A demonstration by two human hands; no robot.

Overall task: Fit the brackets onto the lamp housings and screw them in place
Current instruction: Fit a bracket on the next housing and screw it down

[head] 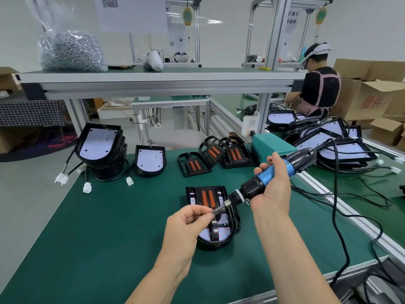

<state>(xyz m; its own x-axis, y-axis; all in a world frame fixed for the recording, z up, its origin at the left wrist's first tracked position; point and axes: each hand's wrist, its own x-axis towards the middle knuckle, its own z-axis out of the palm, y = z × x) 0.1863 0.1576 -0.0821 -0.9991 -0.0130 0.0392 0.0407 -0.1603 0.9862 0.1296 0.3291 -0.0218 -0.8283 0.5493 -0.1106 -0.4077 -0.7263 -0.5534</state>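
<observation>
A black lamp housing (232, 232) lies on the green mat in front of me, with a black bracket (206, 197) bearing two orange strips fitted over it. My right hand (275, 185) grips a blue and black electric screwdriver (263, 178), tilted down to the left above the housing. My left hand (188, 224) pinches a small screw (213, 213) at the screwdriver's bit tip. Three loose brackets (194, 164) lie further back on the mat. A single housing (150, 160) and a stack of housings (99, 145) stand at the back left.
A teal power box (270, 147) sits at the back right, with the screwdriver's black cable (335, 216) looping over the mat's right edge. More housings (341, 143) pile up on the neighbouring bench. A bag of screws (72, 51) rests on the upper shelf. A person works at the far right.
</observation>
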